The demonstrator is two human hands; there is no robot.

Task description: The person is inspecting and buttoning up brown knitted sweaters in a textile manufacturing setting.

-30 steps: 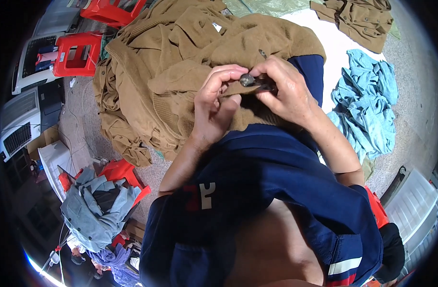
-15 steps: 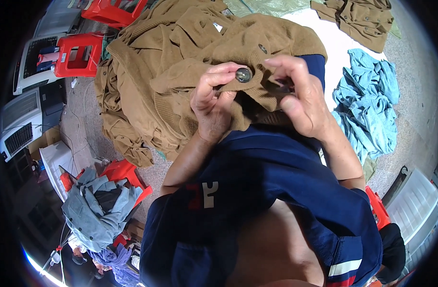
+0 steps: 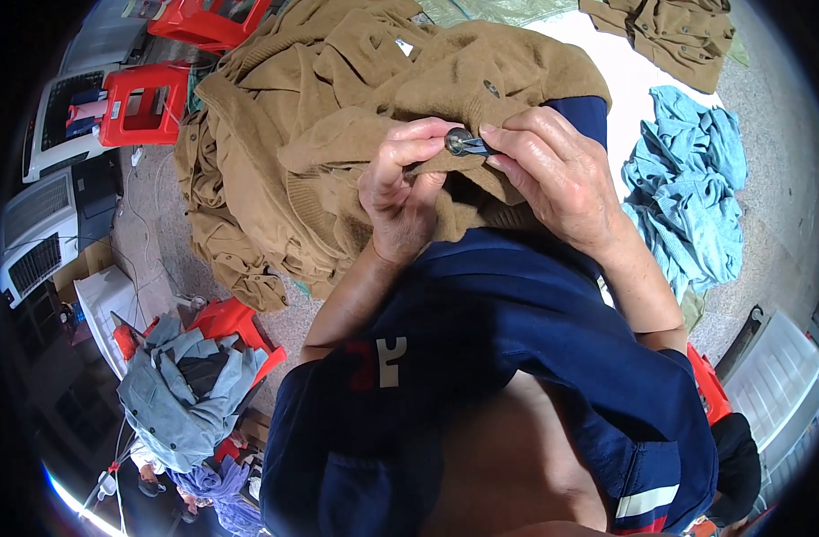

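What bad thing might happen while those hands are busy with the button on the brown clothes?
The right hand holds a small dark tool right beside the left hand's fingertips at the button, so a slip might nick a finger or the brown garment. If the button comes loose, it might drop into the heaped brown folds or onto the floor and be hard to find.

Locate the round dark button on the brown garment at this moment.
In the head view, the button sits just above centre, pinched between the left hand and right hand, on the brown garment.
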